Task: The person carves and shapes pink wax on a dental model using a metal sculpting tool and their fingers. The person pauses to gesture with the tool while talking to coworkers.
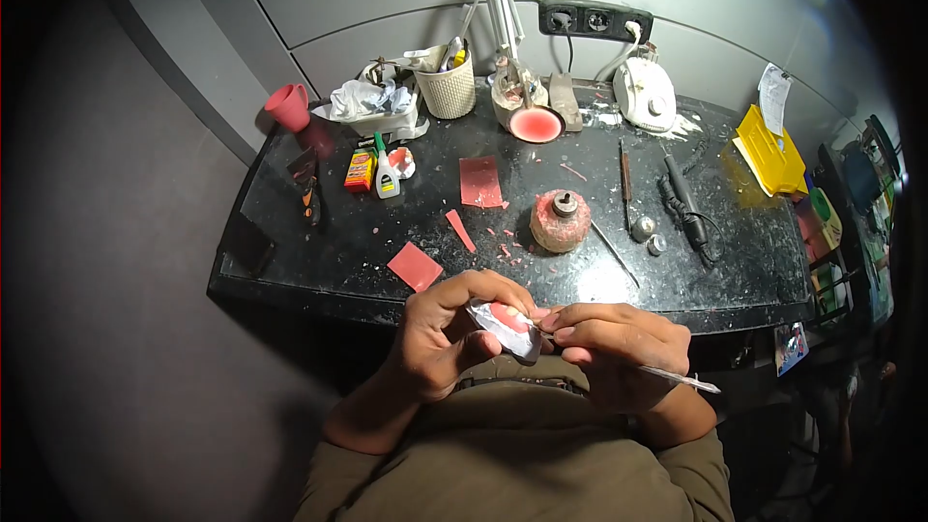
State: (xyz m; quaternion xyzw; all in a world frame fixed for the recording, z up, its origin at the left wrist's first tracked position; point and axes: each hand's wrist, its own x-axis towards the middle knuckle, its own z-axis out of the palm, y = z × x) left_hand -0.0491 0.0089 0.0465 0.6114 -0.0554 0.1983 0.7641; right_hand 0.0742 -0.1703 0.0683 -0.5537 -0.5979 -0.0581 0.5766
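The left hand (445,333) grips a white plaster dental cast (512,338) with pink wax and teeth on it, held above the lap just off the near edge of the black table (367,227). The right hand (626,336) is closed around a slim metal carving tool (682,380), its rear end sticking out to the right and its front end at the cast; whether the tip touches is hidden by the fingers.

On the table beyond the hands stands a wax-crusted burner (560,230) with a metal top, and a thin metal rod (616,255) lies just right of it. Left of the burner lie a pink wax strip (461,231) and two wax sheets, the nearer one (415,267) to the left and the farther one (479,181) behind the strip. Farther left, a white glue bottle (387,180) with a green cap stands beside a red-and-yellow box (360,172).
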